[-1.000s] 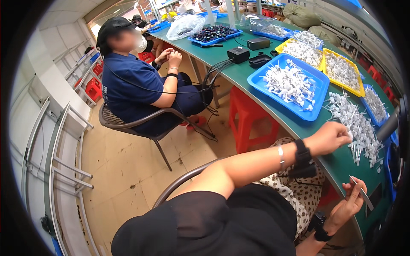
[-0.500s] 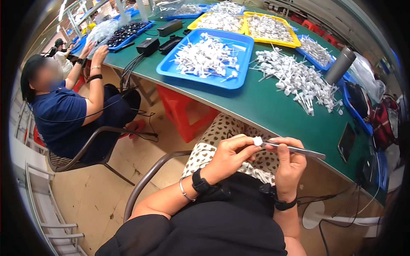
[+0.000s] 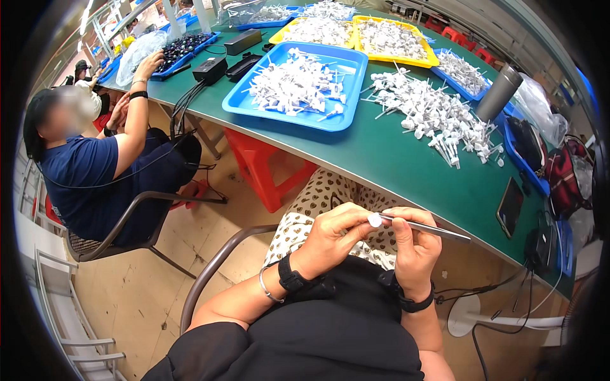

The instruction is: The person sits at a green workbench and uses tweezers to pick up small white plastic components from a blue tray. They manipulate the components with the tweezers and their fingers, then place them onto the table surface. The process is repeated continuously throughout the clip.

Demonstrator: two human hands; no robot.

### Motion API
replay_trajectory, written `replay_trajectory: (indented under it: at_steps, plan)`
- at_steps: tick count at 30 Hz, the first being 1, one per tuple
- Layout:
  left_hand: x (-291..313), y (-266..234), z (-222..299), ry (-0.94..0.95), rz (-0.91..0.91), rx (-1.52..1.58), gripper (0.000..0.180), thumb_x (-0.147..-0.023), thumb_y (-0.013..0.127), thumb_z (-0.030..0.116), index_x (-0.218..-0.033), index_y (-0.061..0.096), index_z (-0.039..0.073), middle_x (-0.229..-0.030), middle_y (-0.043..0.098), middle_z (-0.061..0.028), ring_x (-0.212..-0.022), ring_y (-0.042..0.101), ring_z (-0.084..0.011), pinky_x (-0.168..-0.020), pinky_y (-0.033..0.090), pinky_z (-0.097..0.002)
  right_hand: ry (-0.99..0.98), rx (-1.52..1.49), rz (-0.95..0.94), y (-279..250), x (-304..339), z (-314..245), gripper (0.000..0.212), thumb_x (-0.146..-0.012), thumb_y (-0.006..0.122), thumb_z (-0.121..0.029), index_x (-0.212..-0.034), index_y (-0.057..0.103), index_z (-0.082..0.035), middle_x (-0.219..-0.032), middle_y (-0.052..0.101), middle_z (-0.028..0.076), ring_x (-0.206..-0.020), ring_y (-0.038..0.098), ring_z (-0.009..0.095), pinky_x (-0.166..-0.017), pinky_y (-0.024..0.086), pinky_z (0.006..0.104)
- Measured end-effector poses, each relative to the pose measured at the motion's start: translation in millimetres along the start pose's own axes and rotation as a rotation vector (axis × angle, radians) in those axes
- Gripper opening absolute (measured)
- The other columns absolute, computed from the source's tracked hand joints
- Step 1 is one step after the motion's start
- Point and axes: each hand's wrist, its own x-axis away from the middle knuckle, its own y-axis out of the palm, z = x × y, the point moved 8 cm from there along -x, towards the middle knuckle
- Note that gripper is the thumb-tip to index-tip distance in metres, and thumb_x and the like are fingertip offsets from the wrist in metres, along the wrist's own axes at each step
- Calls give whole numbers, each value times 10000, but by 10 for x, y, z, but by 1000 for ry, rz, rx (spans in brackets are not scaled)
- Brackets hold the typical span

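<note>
Over my lap, just off the table's front edge, my left hand [image 3: 332,237] pinches a small white plastic piece [image 3: 375,220] with a round head between thumb and fingertips. My right hand [image 3: 417,251] grips a slim pair of metal tweezers [image 3: 445,232], whose back end points to the right. The tips meet the white piece or lie close beside it; my fingers partly hide them. Beyond my hands, a loose pile of white stemmed pieces [image 3: 435,108] lies on the green table [image 3: 381,155]. Left of it stands a blue tray [image 3: 286,119] holding similar pieces.
Yellow trays [image 3: 406,61] of white pieces stand farther back. A grey bottle [image 3: 500,94] and a phone [image 3: 510,207] are at the right. Under the table is a red stool [image 3: 252,168]. On the left sits a co-worker [image 3: 89,162], one hand at a tray of dark pieces.
The white piece now shows its round face, and the tweezers lie closer along it. The co-worker has lowered one hand. The whole view has shifted slightly.
</note>
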Motion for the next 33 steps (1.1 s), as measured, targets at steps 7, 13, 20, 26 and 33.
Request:
replay_trajectory:
  at_steps: [7,13,20,26,33]
  plan:
    - [15,14,-47,-6,-12,22,155,-935,664,7,-1085,703,12,-942,665,-75,-734,650,-128,-629,533,-248,-41,43,-15,-5,-6,-32,79,-937,680,-31,-999,667,17,-960,712,102,-812,657,153,-726,519,267]
    - [20,12,-48,-2,-8,20,147,-934,671,13,-1077,703,6,-939,666,-75,-736,652,-128,-632,537,-246,-56,60,-20,7,-4,-28,83,-938,684,-43,-994,671,19,-947,713,99,-784,653,151,-705,520,265]
    - [23,10,-45,-6,-17,-2,142,-933,676,22,-1071,704,4,-942,670,-75,-738,653,-127,-635,538,-246,-69,77,-23,18,-8,-48,86,-942,682,-49,-994,670,19,-937,714,98,-770,651,147,-693,518,261]
    - [26,11,-64,-20,-20,-2,146,-930,679,22,-1073,705,6,-946,674,-77,-738,655,-128,-633,537,-248,-52,49,-16,17,-4,-31,85,-940,683,-46,-992,667,20,-930,714,95,-761,649,145,-687,518,262]
    - [23,13,-44,8,-23,-10,155,-926,679,10,-1078,706,9,-949,675,-80,-737,657,-131,-631,540,-249,-78,114,-32,18,-3,-33,80,-947,676,-47,-979,664,24,-914,710,97,-756,645,140,-678,516,261]
